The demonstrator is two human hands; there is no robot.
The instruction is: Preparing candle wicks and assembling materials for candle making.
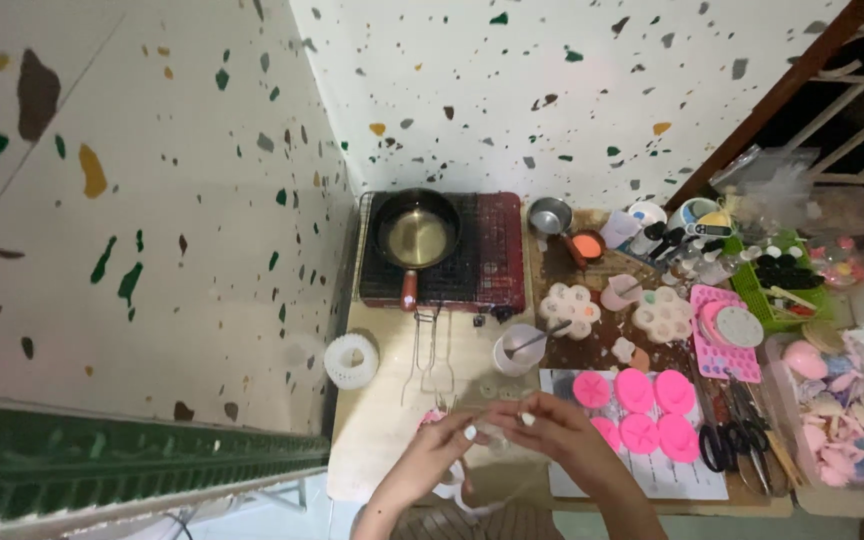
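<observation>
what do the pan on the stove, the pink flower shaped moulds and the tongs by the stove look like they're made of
Pan: dark metal, probably coated; black matte rim, glossy liquid inside reflecting light.
Pink moulds: likely silicone or soft plastic; bright, matte, with rounded moulded petals.
Tongs: thin bare metal wire, silvery.
The hands, left hand and right hand, pinch something small and pale; its material can't be told.

A crowded tabletop (382,455) pushed into a speckled corner.

Two white walls (552,90) flecked with green, brown, grey and yellow chips meet just behind a small red gas stove (497,255), which sits at the back of the pale tabletop. A brown wooden rail (767,105) slants down across the upper right, with pale bars (857,130) and dark space behind it. A green ribbed edge (102,455) runs along the lower left. The light is soft and even, without hard shadows.
</observation>
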